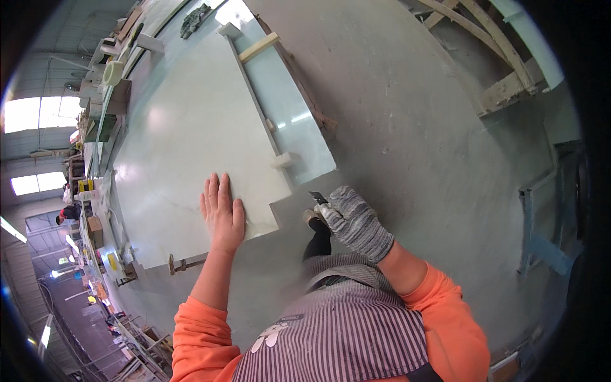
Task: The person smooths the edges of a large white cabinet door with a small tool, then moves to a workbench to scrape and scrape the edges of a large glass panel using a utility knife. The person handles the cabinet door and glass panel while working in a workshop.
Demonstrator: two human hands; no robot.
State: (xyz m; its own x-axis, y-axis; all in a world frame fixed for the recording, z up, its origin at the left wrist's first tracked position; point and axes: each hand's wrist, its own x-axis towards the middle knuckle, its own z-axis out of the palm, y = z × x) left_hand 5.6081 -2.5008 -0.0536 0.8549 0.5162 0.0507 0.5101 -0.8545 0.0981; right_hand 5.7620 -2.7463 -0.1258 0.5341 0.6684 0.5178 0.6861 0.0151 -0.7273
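- A glossy pale-blue bench (307, 143) is partly covered by a flat cream panel (184, 121).
- The panel's near part is touched by the flattened bare left hand (223, 215).
- By the grey-gloved right hand (356, 223), a small black tool (317, 197) is gripped.

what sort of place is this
Probably a workshop or factory: a large, flat, off-white panel lies on a glossy pale-blue worktop, and a mottled grey knitted glove is worn.
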